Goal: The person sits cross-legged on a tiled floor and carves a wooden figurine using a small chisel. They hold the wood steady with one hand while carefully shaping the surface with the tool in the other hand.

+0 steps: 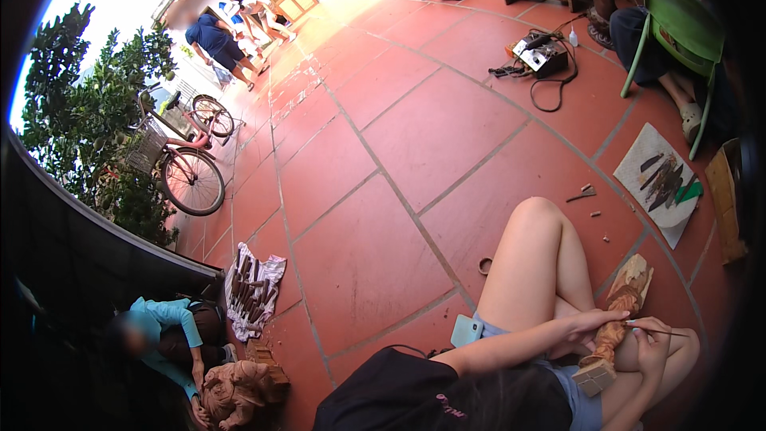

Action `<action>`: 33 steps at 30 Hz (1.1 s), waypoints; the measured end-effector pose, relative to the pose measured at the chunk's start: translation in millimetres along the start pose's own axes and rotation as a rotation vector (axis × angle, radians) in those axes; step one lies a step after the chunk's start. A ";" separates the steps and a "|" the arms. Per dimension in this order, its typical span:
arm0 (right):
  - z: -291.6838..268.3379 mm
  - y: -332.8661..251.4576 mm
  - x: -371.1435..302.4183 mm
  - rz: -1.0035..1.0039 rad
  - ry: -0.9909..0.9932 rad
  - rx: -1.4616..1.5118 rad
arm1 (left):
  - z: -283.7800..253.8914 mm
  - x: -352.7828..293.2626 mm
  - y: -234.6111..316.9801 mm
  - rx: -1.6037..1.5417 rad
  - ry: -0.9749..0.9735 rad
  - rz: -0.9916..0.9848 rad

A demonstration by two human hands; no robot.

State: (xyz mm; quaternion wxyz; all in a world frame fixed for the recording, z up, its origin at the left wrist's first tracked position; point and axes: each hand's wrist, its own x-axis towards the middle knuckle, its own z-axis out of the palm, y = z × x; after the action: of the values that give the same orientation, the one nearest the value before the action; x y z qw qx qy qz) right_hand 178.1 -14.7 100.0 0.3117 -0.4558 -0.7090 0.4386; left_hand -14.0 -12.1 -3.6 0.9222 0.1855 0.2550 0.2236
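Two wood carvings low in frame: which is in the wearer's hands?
The slim carving, lower right: the left hand holds it mid-length, the right hand a thin tool. The squat carving, lower left, is under another person's hands.

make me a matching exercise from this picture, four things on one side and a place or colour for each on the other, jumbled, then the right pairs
Column one
1. wooden carving
2. phone
3. bicycle
4. chair

Column two
A. beside the leafy bush
B. green, at the upper right
C. across the lap, with the left hand on it
D. pale blue, next to the seated person's shorts

Right pairs: 1-C, 2-D, 3-A, 4-B
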 end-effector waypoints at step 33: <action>-68.7 137.4 -21.3 0.251 0.695 0.422 | -21.7 7.0 -8.5 -0.217 -0.206 -0.018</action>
State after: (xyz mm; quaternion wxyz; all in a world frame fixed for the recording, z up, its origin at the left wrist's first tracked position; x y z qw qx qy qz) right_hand 295.5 16.4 3.5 0.5630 -0.5853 -0.3955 0.4289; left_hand -18.0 -10.6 -27.6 0.9602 0.1043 0.1351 0.2212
